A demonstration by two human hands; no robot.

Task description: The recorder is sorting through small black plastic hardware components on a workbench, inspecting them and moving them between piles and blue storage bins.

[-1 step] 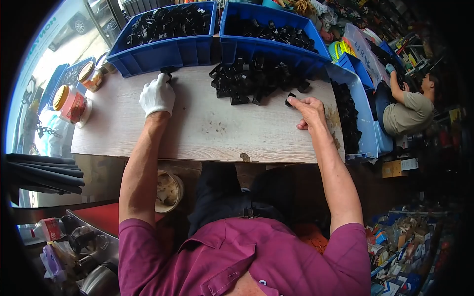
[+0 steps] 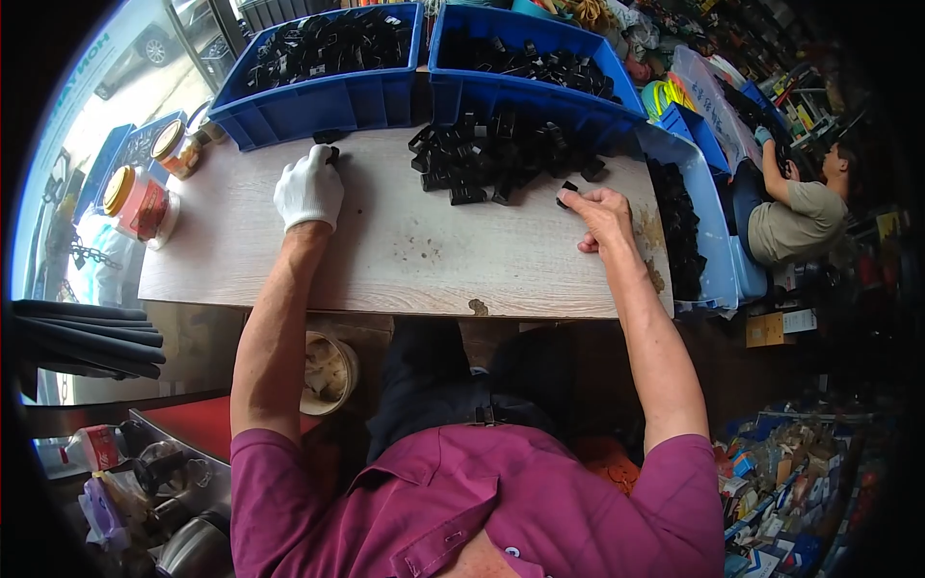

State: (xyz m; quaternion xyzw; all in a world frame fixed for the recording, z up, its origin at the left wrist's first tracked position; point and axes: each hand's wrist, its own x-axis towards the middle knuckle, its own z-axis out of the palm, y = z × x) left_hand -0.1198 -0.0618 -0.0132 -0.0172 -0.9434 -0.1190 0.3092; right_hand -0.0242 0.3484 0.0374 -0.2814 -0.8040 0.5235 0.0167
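My left hand (image 2: 308,190), in a white knit glove, is closed on a small black plastic part (image 2: 333,154) in front of the left blue bin. Another black piece lies on the table against that bin's foot. On the right, my bare right hand (image 2: 605,214) pinches a small black plastic part (image 2: 567,191) between thumb and forefinger, low over the tabletop (image 2: 385,275). Just left of it lies a heap of similar black parts (image 2: 482,159). The exact shape of the held pieces is too small to make out.
Two blue bins (image 2: 318,104) of black parts line the table's far edge. A pale blue tub (image 2: 711,226) of black parts stands at the right edge. Lidded jars (image 2: 145,204) are at the left. A bucket (image 2: 332,371) sits below. A co-worker (image 2: 800,217) sits at the far right.
My left hand has shifted very slightly to the right, and its black part shows a little more. My right hand stays practically in place.
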